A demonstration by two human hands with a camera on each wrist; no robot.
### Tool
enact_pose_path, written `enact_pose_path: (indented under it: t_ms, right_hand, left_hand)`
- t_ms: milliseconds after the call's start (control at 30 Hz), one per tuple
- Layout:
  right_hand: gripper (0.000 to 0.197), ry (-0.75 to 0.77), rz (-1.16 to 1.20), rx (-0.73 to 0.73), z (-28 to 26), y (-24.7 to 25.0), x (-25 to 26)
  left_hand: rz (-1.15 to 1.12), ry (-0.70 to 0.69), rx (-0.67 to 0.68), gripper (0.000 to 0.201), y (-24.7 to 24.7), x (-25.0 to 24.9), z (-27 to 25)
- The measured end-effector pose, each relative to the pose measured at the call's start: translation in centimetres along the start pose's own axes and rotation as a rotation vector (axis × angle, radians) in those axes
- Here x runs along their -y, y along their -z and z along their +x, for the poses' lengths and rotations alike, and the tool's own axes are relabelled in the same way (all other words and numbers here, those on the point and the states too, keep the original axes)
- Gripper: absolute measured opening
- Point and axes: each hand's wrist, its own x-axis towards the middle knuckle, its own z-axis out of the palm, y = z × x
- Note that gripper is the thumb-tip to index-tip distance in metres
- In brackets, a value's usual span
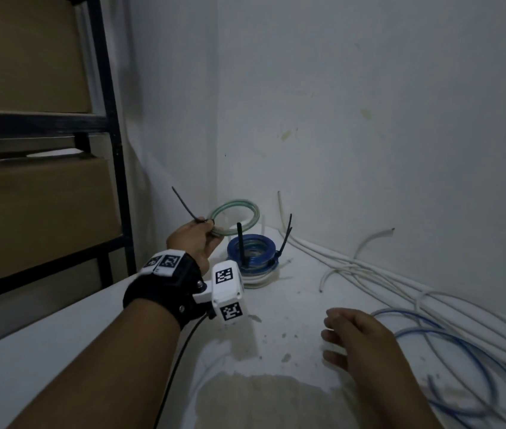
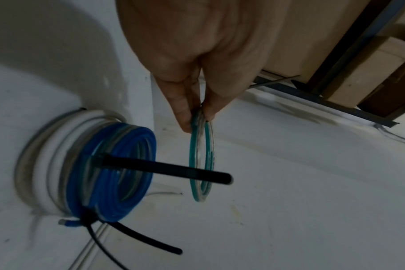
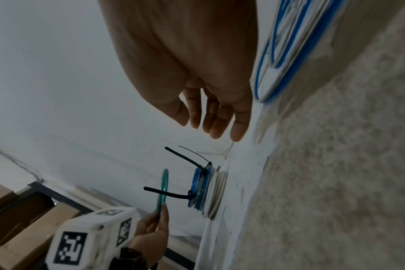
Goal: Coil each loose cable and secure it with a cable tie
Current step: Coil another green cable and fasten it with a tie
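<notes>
My left hand (image 1: 197,239) pinches a small green and clear cable coil (image 1: 234,220) (image 2: 201,159) in the air, above and left of the stack. A black cable tie (image 1: 185,205) sticks up from that coil at my fingers (image 2: 185,109). A stack of tied coils (image 1: 253,261) lies on the white floor near the corner: a blue coil (image 2: 118,175) on top of white ones (image 2: 46,164), with black tie tails (image 2: 164,169) standing out. My right hand (image 1: 356,339) (image 3: 210,117) hovers empty over the floor, fingers relaxed.
Loose white cables (image 1: 369,274) run along the right wall, and loose blue and grey cables (image 1: 449,360) lie tangled at the lower right. A black metal shelf (image 1: 109,119) with cardboard boxes (image 1: 38,212) stands at the left. A bare rough patch of floor (image 1: 264,400) lies in front.
</notes>
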Motion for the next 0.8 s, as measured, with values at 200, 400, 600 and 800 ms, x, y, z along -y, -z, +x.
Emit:
enact_pose_path:
  t_ms: [200, 400, 600, 800]
  right_hand:
    - [0.013, -0.144, 0.092, 0.02, 1.0, 0.2, -1.5]
    - [0.012, -0.2, 0.158, 0.005, 1.5, 0.4, -2.3]
    - [0.013, -0.164, 0.15, -0.012, 1.5, 0.3, -2.7]
    - [0.013, -0.146, 0.162, -0.012, 1.3, 0.3, -2.7]
  left_hand:
    - [0.183, 0.025, 0.019, 0.015, 1.4, 2.1, 0.2]
    - [0.307, -0.036, 0.06, 0.011, 1.5, 3.3, 0.6]
    - [0.373, -0.136, 0.099, 0.013, 0.9, 3.9, 0.5]
    - [0.478, -0.184, 0.121, 0.019, 0.8, 3.9, 0.9]
